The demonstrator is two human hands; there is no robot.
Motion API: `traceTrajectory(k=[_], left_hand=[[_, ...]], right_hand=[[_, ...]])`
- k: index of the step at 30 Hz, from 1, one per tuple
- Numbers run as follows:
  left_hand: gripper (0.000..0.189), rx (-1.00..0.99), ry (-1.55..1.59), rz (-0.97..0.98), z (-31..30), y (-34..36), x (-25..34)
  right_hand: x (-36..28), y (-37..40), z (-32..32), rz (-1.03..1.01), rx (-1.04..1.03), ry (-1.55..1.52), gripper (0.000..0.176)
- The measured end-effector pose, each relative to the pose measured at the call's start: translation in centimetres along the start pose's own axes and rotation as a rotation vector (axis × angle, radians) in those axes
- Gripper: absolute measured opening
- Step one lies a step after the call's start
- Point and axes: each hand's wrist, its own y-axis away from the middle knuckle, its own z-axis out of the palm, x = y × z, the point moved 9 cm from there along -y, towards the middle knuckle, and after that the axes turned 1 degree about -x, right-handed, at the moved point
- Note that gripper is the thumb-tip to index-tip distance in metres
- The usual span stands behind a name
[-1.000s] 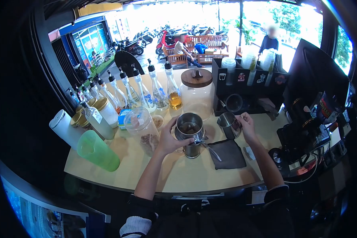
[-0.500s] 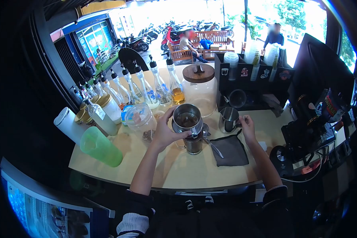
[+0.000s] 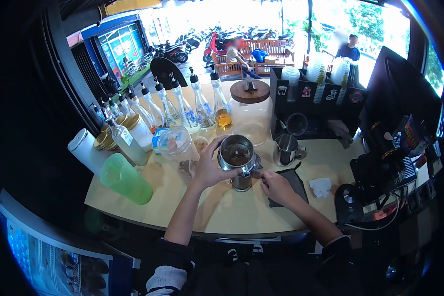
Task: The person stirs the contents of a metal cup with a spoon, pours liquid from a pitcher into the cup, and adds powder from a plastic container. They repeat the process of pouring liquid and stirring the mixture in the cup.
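My left hand [image 3: 208, 170] is wrapped round a round steel cup [image 3: 237, 150] with brown liquid inside, its thumb along the near rim. The cup sits over a smaller mug [image 3: 241, 184], which it partly covers. My right hand [image 3: 278, 188] is closed in a pinch on the handle of a spoon [image 3: 258, 162], just right of the mug and over a dark grey cloth [image 3: 297, 183]. The fingers hide most of the spoon. Behind that hand stands a steel pitcher [image 3: 284, 150], untouched.
A clear plastic jar [image 3: 175, 148] and a green pitcher [image 3: 126, 180] stand at left. Pump bottles [image 3: 195, 106] line the back beside a wood-lidded glass jar [image 3: 251, 118]. A black cup holder [image 3: 315, 103] stands behind; crumpled tissue [image 3: 320, 187] lies at right.
My right hand has left the steel pitcher's handle and moved left and nearer to me, onto the spoon. My left hand stays round the steel cup.
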Motion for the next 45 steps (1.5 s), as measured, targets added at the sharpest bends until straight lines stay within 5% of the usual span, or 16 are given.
traceTrajectory(k=[10, 20, 25, 28, 30, 31, 33, 39, 45], left_hand=[[0.085, -0.017, -0.028, 0.029, 0.9, 0.2, 1.3], [0.086, -0.007, -0.020, 0.049, 1.0, 0.0, 1.3], [0.086, 0.003, -0.016, 0.063, 0.6, 0.1, 1.0], [0.086, 0.001, -0.019, 0.051, 0.5, 0.1, 0.9], [0.086, -0.003, -0.026, 0.048, 0.5, -0.1, 0.8], [0.087, -0.006, -0.050, 0.043, 0.6, -0.2, 0.7], [0.087, -0.013, -0.072, 0.038, 0.7, -0.3, 0.6], [0.086, -0.041, -0.079, 0.088, 0.9, -0.6, 1.8], [0.079, 0.011, 0.012, 0.070, 0.0, -0.8, 1.3]], right_hand=[[0.3, -0.7, 0.6, 0.107, -0.034, 0.194, 0.018], [2.1, -0.3, -0.1, 0.229, -0.029, -0.039, 0.016], [1.9, 0.4, -6.1, 0.230, 0.109, -0.237, 0.015], [-1.6, 1.1, -13.7, 0.171, 0.263, -0.305, 0.018], [-7.1, 1.6, -17.4, -0.153, 0.326, -0.200, 0.025], [-7.9, 1.7, -18.1, -0.149, 0.323, -0.199, 0.025], [-10.5, 1.4, -16.8, -0.260, 0.130, 0.122, 0.031], [-13.4, -1.5, -14.5, -0.379, 0.109, 0.512, 0.034], [-14.8, -1.5, -13.0, -0.559, 0.022, 0.545, 0.034]])
